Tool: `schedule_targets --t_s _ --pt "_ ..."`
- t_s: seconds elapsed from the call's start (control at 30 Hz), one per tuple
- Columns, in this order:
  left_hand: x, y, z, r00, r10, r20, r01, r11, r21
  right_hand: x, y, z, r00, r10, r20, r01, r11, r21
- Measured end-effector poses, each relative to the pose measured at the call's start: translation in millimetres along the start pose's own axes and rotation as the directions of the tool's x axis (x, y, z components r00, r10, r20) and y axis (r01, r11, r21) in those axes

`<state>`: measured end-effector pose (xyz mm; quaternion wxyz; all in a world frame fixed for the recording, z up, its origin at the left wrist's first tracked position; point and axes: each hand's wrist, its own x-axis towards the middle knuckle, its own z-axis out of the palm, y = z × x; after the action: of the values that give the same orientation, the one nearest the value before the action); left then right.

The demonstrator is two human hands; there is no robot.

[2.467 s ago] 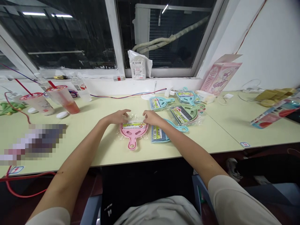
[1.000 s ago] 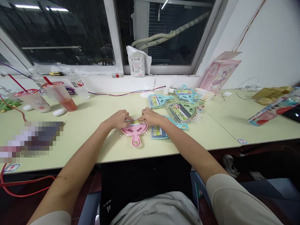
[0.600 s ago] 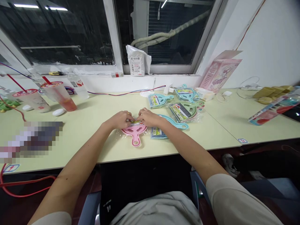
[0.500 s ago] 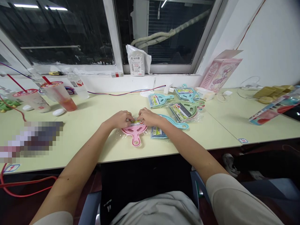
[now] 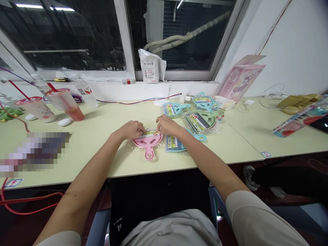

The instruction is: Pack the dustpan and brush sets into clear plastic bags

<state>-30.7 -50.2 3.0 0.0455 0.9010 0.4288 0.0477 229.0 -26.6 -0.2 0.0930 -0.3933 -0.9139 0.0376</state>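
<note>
A pink dustpan-and-brush set [image 5: 149,142] lies in a clear plastic bag on the table, its handle pointing toward me. My left hand [image 5: 132,130] has its fingers closed at the far left corner of this bag. At the far right corner, my right hand [image 5: 167,125] bends its fingers down onto the bag, thumb and fingertips close together. Between the two hands shows a printed label across the brush. Right beside it is a bagged blue dustpan set [image 5: 174,143], partly hidden under my right forearm.
Bagged dustpan sets, one green [image 5: 202,121] and two blue ones [image 5: 175,109], lie behind to the right. Drink cups [image 5: 64,106] and a bottle [image 5: 87,94] stand at the left. A pink box [image 5: 241,82] leans by the wall. A person's leg [image 5: 287,179] shows at lower right.
My right hand has shifted right along the bag's far edge, away from my left hand, so more of the label shows. My left hand has barely moved.
</note>
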Motion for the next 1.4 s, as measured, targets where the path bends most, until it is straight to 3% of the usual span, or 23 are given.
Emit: schedule_targets --t_s 0.17,0.37,0.6,0.77,0.93,1.17,1.3,1.4 --pt "-2 2 -2.0 1.0 0.0 0.01 0.0 1.0 0.004 -2 4 -2 0.999 0.048 -0.023 -0.048 0.999 -0.009" --pt "-4 5 -7.6 0.999 -0.038 0.008 0.039 0.999 -0.023 -4 10 1 0.988 0.146 0.051 -0.15 0.985 0.084" --pt "-15 -23 -15.8 0.974 -0.221 0.046 0.225 0.968 -0.109 -3 7 6 0.987 0.16 0.016 -0.161 0.986 0.033" --pt "-24 -39 -19.0 0.964 -0.245 0.103 0.26 0.949 -0.178 -1 9 9 0.987 0.157 0.019 -0.157 0.988 -0.008" --pt "-25 -40 -18.8 0.955 -0.288 0.075 0.296 0.939 -0.177 -1 7 9 0.988 0.155 0.024 -0.154 0.988 -0.028" --pt "-27 -41 -20.3 0.975 -0.222 0.009 0.221 0.965 -0.141 -2 3 5 0.987 0.158 0.038 -0.155 0.986 -0.052" --pt "-28 -42 -21.4 0.984 -0.163 0.07 0.172 0.975 -0.139 -2 1 4 0.982 0.182 0.052 -0.179 0.982 -0.056" --pt "-29 -39 -22.8 0.969 -0.212 0.125 0.231 0.959 -0.164 -2 1 4 0.979 0.198 0.05 -0.196 0.979 -0.048"
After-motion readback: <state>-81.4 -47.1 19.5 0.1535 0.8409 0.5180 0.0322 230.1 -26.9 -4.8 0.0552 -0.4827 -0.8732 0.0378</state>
